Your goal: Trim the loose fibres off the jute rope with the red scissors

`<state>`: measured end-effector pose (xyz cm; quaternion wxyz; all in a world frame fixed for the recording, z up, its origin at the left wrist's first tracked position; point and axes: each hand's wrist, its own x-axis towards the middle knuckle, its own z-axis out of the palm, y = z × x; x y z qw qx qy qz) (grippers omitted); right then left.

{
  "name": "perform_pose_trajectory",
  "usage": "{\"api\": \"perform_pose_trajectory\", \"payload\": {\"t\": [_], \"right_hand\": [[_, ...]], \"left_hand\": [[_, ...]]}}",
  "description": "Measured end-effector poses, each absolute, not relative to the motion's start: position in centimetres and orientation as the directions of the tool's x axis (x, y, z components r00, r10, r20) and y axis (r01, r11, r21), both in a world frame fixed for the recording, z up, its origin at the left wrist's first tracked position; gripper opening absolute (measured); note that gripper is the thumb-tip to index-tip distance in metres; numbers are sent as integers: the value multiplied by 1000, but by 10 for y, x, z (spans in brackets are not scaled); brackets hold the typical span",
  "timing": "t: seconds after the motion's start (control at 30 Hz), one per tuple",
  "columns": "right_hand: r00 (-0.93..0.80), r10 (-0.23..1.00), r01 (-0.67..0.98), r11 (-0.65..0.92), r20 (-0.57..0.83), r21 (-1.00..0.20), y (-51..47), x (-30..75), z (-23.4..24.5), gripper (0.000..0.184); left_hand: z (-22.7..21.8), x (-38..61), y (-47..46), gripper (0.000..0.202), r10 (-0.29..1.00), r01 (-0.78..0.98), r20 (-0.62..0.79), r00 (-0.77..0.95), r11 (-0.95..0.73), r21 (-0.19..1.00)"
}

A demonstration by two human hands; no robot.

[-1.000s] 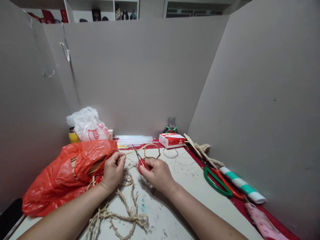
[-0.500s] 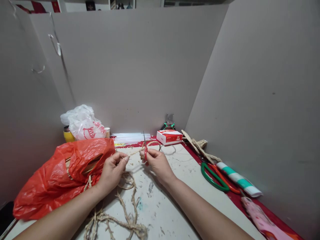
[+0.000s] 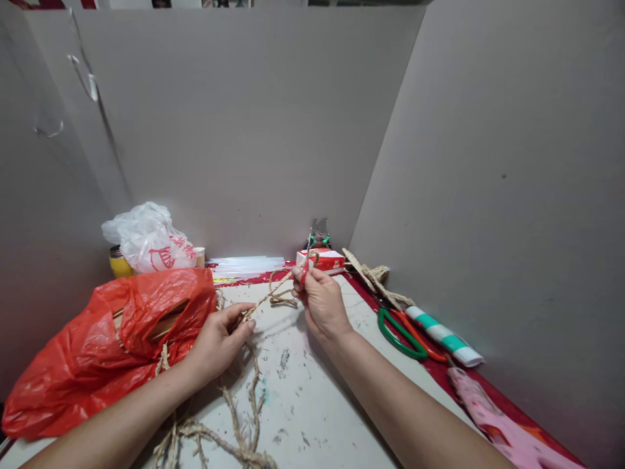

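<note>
White tabletop (image 3: 317, 397) — left hand (image 3: 221, 340) holds cord (image 3: 265, 301), right hand (image 3: 326, 306) red scissors (image 3: 305, 272).

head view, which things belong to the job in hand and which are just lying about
In use: straw-coloured cord, red-handled scissors
Apparently just lying about: white plastic bag, yellow jar, red-and-white box, green-and-white roll

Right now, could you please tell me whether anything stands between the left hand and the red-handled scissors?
Only the tan cord spans the gap, sloping up from the left hand to the right hand, which holds the scissors; nothing else visible blocks the way.
</note>
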<state>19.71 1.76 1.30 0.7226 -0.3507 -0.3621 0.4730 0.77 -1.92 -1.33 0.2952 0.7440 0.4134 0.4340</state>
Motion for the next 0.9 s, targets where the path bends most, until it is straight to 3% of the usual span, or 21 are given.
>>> {"api": "perform_pose_trajectory", "payload": {"t": [0.13, 0.3, 0.37, 0.53, 0.6, 0.73, 0.83, 0.9], "right_hand": [[374, 907, -444, 359, 194, -821, 25, 209, 16, 32], [464, 858, -486, 453, 218, -747, 26, 220, 29, 31], [477, 851, -496, 466, 219, -733, 26, 220, 32, 30], [503, 850, -525, 446, 159, -725, 31, 220, 28, 29], [523, 840, -533, 454, 143, -714, 34, 223, 28, 30], [566, 817, -550, 473, 109, -688, 38, 234, 31, 35], [588, 806, -573, 473, 68, -669, 41, 239, 31, 38], [586, 809, -591, 463, 44, -660, 42, 240, 30, 39]], "left_hand": [[-8, 2, -18, 36, 826, 582, 450, 339, -560, 590], [30, -20, -19, 51, 740, 884, 620, 261, -441, 154], [43, -31, -18, 54, 772, 906, 575, 273, -407, 118], [40, -43, -16, 19, 813, 733, 159, 560, -576, 361], [32, -39, -17, 13, 814, 695, 142, 564, -560, 450], [34, -24, -18, 20, 856, 602, 167, 489, -470, 645], [55, -19, -21, 29, 913, 444, 94, 397, -280, 851], [72, -20, -24, 32, 960, 356, 75, 269, -172, 918]]}}
